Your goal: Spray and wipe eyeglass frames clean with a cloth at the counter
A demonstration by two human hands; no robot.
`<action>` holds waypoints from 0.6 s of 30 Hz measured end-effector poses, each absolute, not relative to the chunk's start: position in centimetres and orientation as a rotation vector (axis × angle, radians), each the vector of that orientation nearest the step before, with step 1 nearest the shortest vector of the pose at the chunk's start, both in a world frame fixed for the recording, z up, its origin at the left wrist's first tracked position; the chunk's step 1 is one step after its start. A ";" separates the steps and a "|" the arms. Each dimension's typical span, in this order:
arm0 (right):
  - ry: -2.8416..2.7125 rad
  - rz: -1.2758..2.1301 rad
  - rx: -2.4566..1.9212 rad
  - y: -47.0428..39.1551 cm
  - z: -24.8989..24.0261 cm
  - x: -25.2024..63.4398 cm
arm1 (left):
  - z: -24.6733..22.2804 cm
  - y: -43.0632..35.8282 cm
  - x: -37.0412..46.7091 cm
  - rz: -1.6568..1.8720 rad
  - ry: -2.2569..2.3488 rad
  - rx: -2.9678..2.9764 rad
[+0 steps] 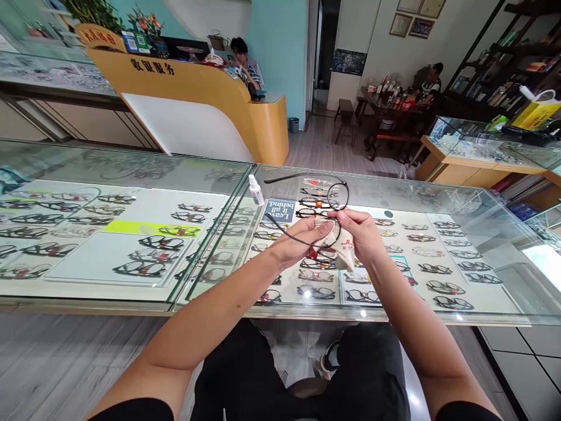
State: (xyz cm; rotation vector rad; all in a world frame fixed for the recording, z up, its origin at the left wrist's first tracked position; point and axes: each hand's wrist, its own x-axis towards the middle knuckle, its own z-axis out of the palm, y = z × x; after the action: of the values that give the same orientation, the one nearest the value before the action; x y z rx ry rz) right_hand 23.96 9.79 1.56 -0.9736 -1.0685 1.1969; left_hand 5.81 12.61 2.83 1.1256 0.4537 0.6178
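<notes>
Above the glass counter I hold a pair of black round-framed eyeglasses between both hands. My left hand is closed round the lower lens with a pale cleaning cloth bunched against it. My right hand pinches the frame near its middle, and the cloth hangs below its fingers with red print on it. One lens ring stands free above the hands, and the temples stretch out to the left. Close by on the glass stands a small white spray bottle.
Rows of eyeglasses lie inside the glass display counter. A wooden reception desk stands beyond it, a person sitting behind. Another person sits at a dark table at the back right. A further showcase is to the right.
</notes>
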 end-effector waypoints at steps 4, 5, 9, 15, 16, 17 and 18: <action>-1.187 1.129 -0.961 9.8 1.4 24.2 | 2.3 12.7 6.0 0.633 0.489 1.139; -1.213 1.118 -0.954 9.9 1.4 24.2 | 2.2 12.8 6.0 0.635 0.483 1.153; -1.278 1.090 -0.967 9.8 1.6 24.2 | 2.4 13.1 5.7 0.595 0.456 1.230; -1.189 1.204 -0.962 9.7 1.9 23.8 | 3.1 12.8 5.9 0.554 0.473 1.194; -1.175 1.224 -0.959 9.8 1.8 23.8 | 3.1 12.7 6.0 0.580 0.484 1.187; -1.168 1.234 -0.955 9.8 1.8 23.8 | 3.0 12.6 6.1 0.616 0.499 1.191; -1.168 1.233 -0.951 9.9 1.6 23.8 | 2.9 12.5 6.1 0.655 0.517 1.207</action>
State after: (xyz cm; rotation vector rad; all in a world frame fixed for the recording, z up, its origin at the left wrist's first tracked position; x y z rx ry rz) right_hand 23.82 9.89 1.65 -0.9510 -1.1680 1.2331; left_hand 6.14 12.54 2.90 1.2072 0.5168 0.6550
